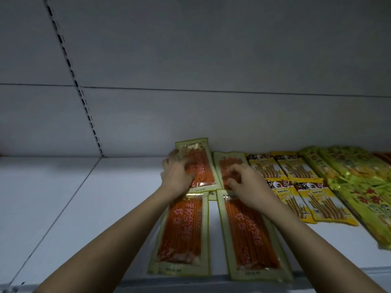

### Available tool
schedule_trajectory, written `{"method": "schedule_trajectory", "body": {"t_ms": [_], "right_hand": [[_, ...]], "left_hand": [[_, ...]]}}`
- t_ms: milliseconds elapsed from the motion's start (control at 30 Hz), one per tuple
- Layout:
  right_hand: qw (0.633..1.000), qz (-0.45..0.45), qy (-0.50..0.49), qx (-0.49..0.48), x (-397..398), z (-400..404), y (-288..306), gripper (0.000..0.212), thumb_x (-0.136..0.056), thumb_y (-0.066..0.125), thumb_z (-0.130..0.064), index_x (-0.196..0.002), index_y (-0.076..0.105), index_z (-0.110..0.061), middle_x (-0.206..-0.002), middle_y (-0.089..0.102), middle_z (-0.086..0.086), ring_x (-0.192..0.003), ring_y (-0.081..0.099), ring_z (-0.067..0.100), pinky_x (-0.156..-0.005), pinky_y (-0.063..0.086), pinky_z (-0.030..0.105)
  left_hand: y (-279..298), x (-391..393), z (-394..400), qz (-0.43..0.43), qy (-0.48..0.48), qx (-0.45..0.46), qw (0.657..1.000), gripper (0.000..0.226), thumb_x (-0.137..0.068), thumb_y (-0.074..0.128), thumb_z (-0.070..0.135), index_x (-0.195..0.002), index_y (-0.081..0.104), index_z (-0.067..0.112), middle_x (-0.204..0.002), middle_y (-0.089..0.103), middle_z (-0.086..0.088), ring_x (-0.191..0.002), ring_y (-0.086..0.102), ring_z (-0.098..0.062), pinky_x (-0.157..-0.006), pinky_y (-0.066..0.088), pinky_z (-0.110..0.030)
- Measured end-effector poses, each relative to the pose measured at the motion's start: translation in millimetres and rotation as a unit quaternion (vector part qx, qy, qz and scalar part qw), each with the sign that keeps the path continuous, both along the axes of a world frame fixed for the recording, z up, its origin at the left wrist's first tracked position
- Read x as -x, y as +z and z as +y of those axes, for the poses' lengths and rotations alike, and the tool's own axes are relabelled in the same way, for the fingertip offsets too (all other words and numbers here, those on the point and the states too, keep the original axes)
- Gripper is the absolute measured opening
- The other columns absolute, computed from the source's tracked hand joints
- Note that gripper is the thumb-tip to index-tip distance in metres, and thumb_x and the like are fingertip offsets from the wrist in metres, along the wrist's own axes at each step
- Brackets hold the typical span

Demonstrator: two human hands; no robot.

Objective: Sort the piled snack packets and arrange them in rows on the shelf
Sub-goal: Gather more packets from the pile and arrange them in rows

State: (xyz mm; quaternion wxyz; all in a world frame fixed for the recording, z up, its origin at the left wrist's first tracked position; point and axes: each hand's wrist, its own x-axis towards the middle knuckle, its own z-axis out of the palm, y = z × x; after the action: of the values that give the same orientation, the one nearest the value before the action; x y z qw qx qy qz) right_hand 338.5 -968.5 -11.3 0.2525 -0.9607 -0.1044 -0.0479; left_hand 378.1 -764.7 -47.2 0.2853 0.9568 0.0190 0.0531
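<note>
Left hand (176, 173) holding the rear-left orange packet (195, 166) at the shelf (63, 197) back, long axis running front to back, right hand (243, 182) with curled fingers pressing on the neighbouring orange packet (227, 166), both hands equally near

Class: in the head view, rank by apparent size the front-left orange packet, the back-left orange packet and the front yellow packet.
1. front-left orange packet, largest.
2. front yellow packet.
3. back-left orange packet, partly covered by the left hand.
The two orange packets look like the same product; nearness to the camera enlarges the front one, so 2 and 3 are unsure.
</note>
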Motion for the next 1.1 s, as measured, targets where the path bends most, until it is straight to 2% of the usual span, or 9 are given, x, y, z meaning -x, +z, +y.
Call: {"method": "schedule_trajectory", "body": {"t_ms": [167,300,367,467,567,667,767,967,1100], "right_hand": [[0.999,0.002,0.024,0.029,1.7,-6.3,1.6,0.021,-0.095,0.058,-0.02,-0.115,0.064,-0.018,-0.111,0.056,-0.002,-0.108,0.052,0.018,-0.084,0.04,0.028],[0.997,0.006,0.048,0.066,9.6,-2.9,7.0,0.025,-0.096,0.058,-0.025,-0.12,0.062,-0.02,-0.115,0.055,-0.002,-0.111,0.051,0.019,-0.083,0.039,0.028],[0.995,0.002,0.061,0.075,17.9,-1.1,7.7,0.026,-0.098,0.055,-0.025,-0.123,0.061,-0.02,-0.118,0.054,-0.002,-0.114,0.051,0.019,-0.089,0.042,0.031],[0.995,0.004,0.086,0.059,30.5,-8.4,8.3,0.025,-0.099,0.056,-0.018,-0.122,0.062,-0.022,-0.116,0.055,-0.005,-0.116,0.051,0.017,-0.094,0.041,0.029],[0.992,0.058,0.106,0.039,43.0,-19.2,8.1,0.029,-0.098,0.058,-0.015,-0.125,0.062,-0.022,-0.127,0.054,-0.004,-0.118,0.052,0.015,-0.096,0.04,0.024],[0.988,0.077,0.118,0.066,56.3,-20.5,4.4,0.035,-0.097,0.06,-0.03,-0.132,0.059,-0.024,-0.132,0.052,0.0,-0.123,0.05,0.019,-0.104,0.042,0.033],[0.98,0.08,0.126,0.135,67.3,-18.8,-3.2,0.045,-0.097,0.057,-0.039,-0.139,0.051,-0.026,-0.14,0.046,0.001,-0.132,0.038,0.024,-0.108,0.038,0.042],[0.974,0.112,0.129,0.147,83.6,-24.6,-18.1,0.05,-0.101,0.049,-0.037,-0.149,0.039,-0.025,-0.157,0.03,-0.001,-0.144,0.023,0.025,-0.116,0.029,0.044],[0.986,0.063,0.115,0.104,87.8,-25.2,-18.0,0.041,-0.1,0.053,-0.026,-0.141,0.051,-0.022,-0.145,0.045,0.002,-0.137,0.037,0.024,-0.112,0.035,0.04]], "left_hand": [[10.2,11.0,8.1,-0.004,-0.059,-0.009,0.998,0.041,-0.1,0.052,0.028,-0.139,0.054,0.04,-0.163,0.025,0.0,-0.15,0.016,-0.03,-0.116,0.027,-0.057],[15.7,30.6,9.7,0.0,-0.125,-0.056,0.991,0.05,-0.102,0.05,0.039,-0.15,0.04,0.037,-0.164,0.026,0.001,-0.149,0.022,-0.025,-0.118,0.027,-0.05],[13.4,43.0,10.6,-0.017,-0.124,-0.075,0.989,0.049,-0.102,0.05,0.04,-0.149,0.042,0.035,-0.161,0.032,0.001,-0.147,0.027,-0.024,-0.117,0.03,-0.045],[15.5,68.2,23.1,-0.09,-0.068,-0.01,0.994,0.023,-0.1,0.055,0.027,-0.121,0.065,0.028,-0.136,0.055,0.001,-0.127,0.047,-0.02,-0.102,0.039,-0.036],[14.1,98.5,31.6,-0.089,-0.15,-0.004,0.985,0.014,-0.096,0.061,0.021,-0.103,0.071,0.028,-0.117,0.062,0.006,-0.111,0.055,-0.011,-0.098,0.044,-0.032],[10.1,125.5,23.6,-0.07,-0.211,-0.038,0.974,0.021,-0.097,0.06,0.027,-0.114,0.071,0.03,-0.124,0.061,0.01,-0.114,0.052,-0.006,-0.1,0.042,-0.027],[2.4,145.3,13.2,-0.06,-0.216,-0.079,0.971,0.027,-0.098,0.058,0.033,-0.123,0.069,0.031,-0.133,0.058,0.009,-0.123,0.049,-0.01,-0.106,0.04,-0.033],[-5.5,174.5,-10.4,-0.072,-0.196,-0.109,0.972,0.032,-0.101,0.052,0.039,-0.13,0.065,0.035,-0.141,0.053,0.008,-0.132,0.042,-0.012,-0.108,0.037,-0.035],[-6.8,171.9,-19.6,-0.079,-0.178,-0.1,0.976,0.033,-0.103,0.048,0.04,-0.13,0.065,0.034,-0.141,0.054,0.009,-0.132,0.043,-0.013,-0.109,0.037,-0.04]]}}
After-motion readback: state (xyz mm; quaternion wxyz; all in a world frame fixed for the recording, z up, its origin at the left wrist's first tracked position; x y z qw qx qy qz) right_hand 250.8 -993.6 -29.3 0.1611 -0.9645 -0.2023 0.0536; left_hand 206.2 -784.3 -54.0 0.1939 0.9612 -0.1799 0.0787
